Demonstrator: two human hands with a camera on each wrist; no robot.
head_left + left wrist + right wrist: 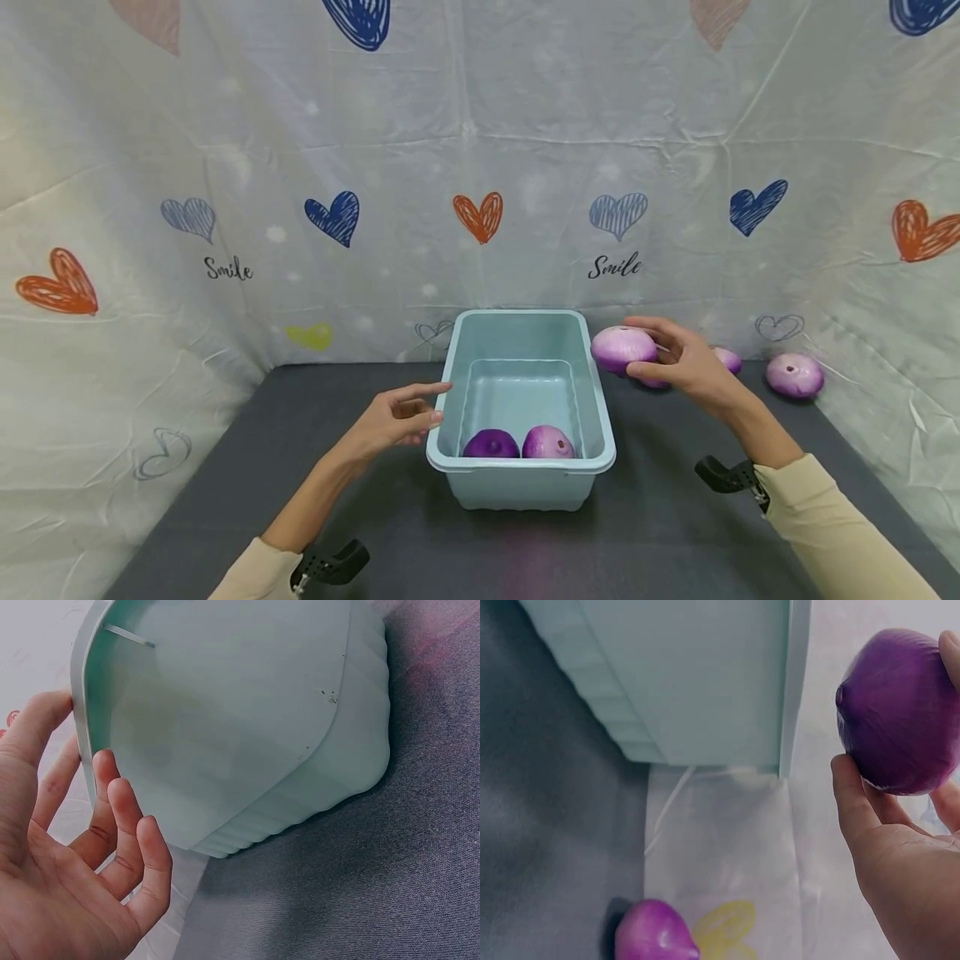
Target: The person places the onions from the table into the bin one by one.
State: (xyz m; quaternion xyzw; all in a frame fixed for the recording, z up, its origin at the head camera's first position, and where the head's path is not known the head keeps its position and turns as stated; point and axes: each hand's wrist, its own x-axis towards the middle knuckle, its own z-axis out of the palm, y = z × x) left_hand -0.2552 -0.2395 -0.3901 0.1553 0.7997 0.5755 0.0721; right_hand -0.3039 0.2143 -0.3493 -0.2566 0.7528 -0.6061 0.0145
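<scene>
Where heart-print cloth (480,150) hangs, dark grey mat (375,533), blue tub (522,492).

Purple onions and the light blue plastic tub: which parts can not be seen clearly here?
- Head view: the right hand covers most of one purple onion on the table.
- Head view: light blue plastic tub's near wall hides the lower halves of two onions inside.

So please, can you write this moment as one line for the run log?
right hand: holds onion beside tub | left hand: open, at tub's left rim | in tub: two onions
</scene>
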